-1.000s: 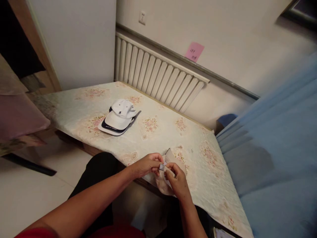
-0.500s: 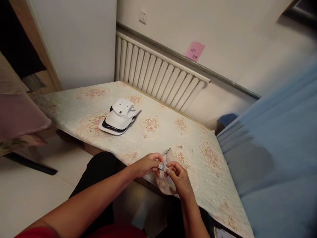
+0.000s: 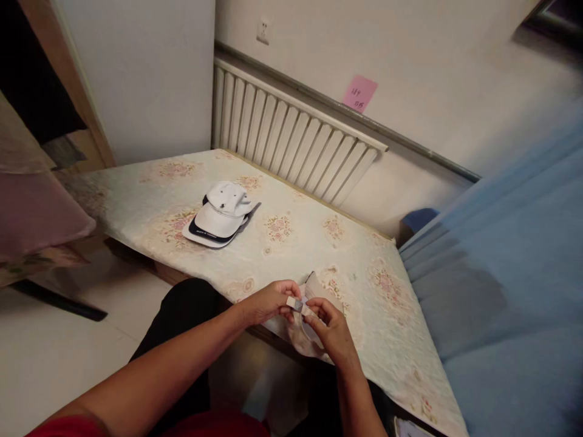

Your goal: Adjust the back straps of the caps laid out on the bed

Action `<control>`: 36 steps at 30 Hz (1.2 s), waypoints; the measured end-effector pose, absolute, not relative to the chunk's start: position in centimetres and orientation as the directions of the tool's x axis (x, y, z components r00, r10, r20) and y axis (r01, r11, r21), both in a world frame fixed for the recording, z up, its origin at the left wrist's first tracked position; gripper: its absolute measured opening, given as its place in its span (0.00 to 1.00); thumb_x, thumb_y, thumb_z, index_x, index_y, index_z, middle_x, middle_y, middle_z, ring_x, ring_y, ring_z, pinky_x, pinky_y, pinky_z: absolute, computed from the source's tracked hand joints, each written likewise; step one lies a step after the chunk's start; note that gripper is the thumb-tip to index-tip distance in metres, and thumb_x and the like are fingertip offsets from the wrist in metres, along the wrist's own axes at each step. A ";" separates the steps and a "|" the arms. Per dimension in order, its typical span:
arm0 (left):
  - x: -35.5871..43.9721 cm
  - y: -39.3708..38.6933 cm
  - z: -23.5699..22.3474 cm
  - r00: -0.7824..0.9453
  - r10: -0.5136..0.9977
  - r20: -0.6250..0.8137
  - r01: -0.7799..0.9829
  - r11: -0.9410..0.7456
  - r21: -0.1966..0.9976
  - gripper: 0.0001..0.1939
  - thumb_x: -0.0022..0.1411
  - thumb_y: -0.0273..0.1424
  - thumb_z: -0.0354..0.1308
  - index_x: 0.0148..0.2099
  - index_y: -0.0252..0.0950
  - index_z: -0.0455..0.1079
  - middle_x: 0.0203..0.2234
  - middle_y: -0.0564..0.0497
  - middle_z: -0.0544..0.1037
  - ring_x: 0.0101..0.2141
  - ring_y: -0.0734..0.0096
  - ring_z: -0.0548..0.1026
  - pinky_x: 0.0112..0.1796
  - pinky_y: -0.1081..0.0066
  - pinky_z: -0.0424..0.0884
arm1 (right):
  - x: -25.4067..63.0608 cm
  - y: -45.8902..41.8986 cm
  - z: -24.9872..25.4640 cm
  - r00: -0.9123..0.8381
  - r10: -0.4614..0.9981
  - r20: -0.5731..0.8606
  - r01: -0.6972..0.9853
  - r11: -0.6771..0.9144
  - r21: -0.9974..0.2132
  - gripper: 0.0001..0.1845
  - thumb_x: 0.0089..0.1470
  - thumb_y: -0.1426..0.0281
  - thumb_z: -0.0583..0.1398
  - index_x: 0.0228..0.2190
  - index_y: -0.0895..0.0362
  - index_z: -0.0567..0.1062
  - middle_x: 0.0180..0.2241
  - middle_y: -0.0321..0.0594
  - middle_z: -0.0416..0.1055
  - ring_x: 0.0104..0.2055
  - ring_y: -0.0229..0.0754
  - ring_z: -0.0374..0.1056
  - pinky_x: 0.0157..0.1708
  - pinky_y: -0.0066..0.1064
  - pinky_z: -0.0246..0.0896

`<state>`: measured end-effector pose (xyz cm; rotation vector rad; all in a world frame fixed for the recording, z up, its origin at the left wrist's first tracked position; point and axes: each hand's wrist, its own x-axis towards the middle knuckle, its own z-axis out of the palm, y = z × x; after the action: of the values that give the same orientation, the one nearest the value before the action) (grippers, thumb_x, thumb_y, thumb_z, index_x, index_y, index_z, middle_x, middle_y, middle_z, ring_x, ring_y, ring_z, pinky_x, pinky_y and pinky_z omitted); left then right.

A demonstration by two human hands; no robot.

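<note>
Close to the near edge of the flower-patterned bed, a pale cap (image 3: 306,341) is held in both hands. My left hand (image 3: 276,301) pinches its back strap beside a small silver buckle (image 3: 297,305). On the other side of the buckle, the fingers of my right hand (image 3: 331,325) are closed on the strap. Part of the cap's body is hidden behind my right hand. Further left lies a stack of caps (image 3: 218,215), a white one on top with a dark brim and another white brim showing under it.
The bed (image 3: 310,243) has a floral cover. Behind it a white radiator (image 3: 291,130) runs along the wall, with a pink note (image 3: 359,93) above. A blue curtain (image 3: 501,261) hangs at the right. Pink cloth (image 3: 43,212) hangs at the left.
A short, light end of the strap now sticks out left of the buckle, by my left fingers. Both hands stay in nearly the same place, and the stacked caps have not moved.
</note>
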<state>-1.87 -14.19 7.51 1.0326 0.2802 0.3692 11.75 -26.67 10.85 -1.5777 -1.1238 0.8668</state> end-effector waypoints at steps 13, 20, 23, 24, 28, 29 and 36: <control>-1.9 -14.3 7.9 0.915 0.403 -0.034 -0.171 0.462 0.870 0.09 0.46 0.23 0.56 0.34 0.33 0.64 0.24 0.51 0.74 0.25 0.70 0.75 0.27 0.72 0.70 | 11.6 -26.3 11.3 0.320 0.946 -0.046 0.204 -0.116 -0.972 0.08 0.45 0.68 0.62 0.32 0.55 0.71 0.21 0.30 0.70 0.24 0.36 0.63 0.28 0.27 0.54; -1.9 -14.5 8.4 0.932 0.358 -0.060 -0.142 0.511 0.848 0.11 0.46 0.25 0.59 0.35 0.34 0.64 0.26 0.49 0.75 0.27 0.68 0.76 0.27 0.72 0.70 | 11.8 -26.5 11.2 0.282 0.959 -0.034 0.268 -0.112 -0.957 0.09 0.48 0.68 0.61 0.34 0.56 0.72 0.21 0.31 0.69 0.25 0.36 0.64 0.29 0.28 0.55; -1.7 -14.6 8.7 0.921 0.384 -0.071 -0.143 0.502 0.853 0.12 0.45 0.25 0.59 0.34 0.34 0.62 0.27 0.51 0.74 0.26 0.69 0.75 0.26 0.72 0.69 | 11.3 -26.6 11.7 0.279 0.960 -0.007 0.329 -0.102 -0.939 0.10 0.48 0.68 0.60 0.36 0.55 0.73 0.23 0.31 0.70 0.27 0.38 0.65 0.30 0.28 0.57; -1.7 -14.6 8.7 0.917 0.392 -0.075 -0.144 0.499 0.854 0.12 0.45 0.24 0.59 0.34 0.35 0.62 0.27 0.51 0.74 0.25 0.70 0.75 0.26 0.72 0.70 | 11.1 -26.6 11.8 0.277 0.961 0.012 0.369 -0.095 -0.924 0.11 0.48 0.69 0.60 0.37 0.55 0.73 0.24 0.32 0.71 0.28 0.39 0.66 0.32 0.29 0.58; -1.8 -14.5 8.8 0.910 0.405 -0.092 -0.140 0.509 0.850 0.12 0.44 0.24 0.59 0.33 0.35 0.62 0.24 0.55 0.71 0.22 0.75 0.71 0.26 0.72 0.69 | 10.2 -26.6 12.1 0.278 0.948 0.155 0.588 -0.040 -0.808 0.14 0.47 0.70 0.61 0.39 0.54 0.74 0.34 0.36 0.75 0.37 0.43 0.69 0.39 0.31 0.60; -1.8 -14.5 8.9 0.911 0.403 -0.091 -0.144 0.516 0.844 0.12 0.44 0.24 0.60 0.32 0.34 0.62 0.23 0.56 0.70 0.21 0.77 0.71 0.26 0.74 0.68 | 10.0 -26.6 12.0 0.282 0.939 0.196 0.637 -0.030 -0.771 0.13 0.47 0.70 0.61 0.38 0.54 0.75 0.35 0.37 0.75 0.38 0.43 0.69 0.40 0.31 0.60; -2.3 -14.4 9.2 0.962 0.275 0.001 -0.162 0.563 0.810 0.13 0.57 0.39 0.55 0.32 0.32 0.65 0.28 0.48 0.74 0.26 0.72 0.72 0.32 0.70 0.67 | 9.7 -26.7 11.6 0.297 0.907 0.298 0.766 -0.040 -0.641 0.10 0.47 0.72 0.60 0.35 0.56 0.76 0.32 0.37 0.75 0.32 0.40 0.69 0.33 0.28 0.60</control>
<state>-2.34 -14.37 9.22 0.9386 0.1303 0.2576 9.65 -26.74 11.59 -1.8331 -1.5014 0.2436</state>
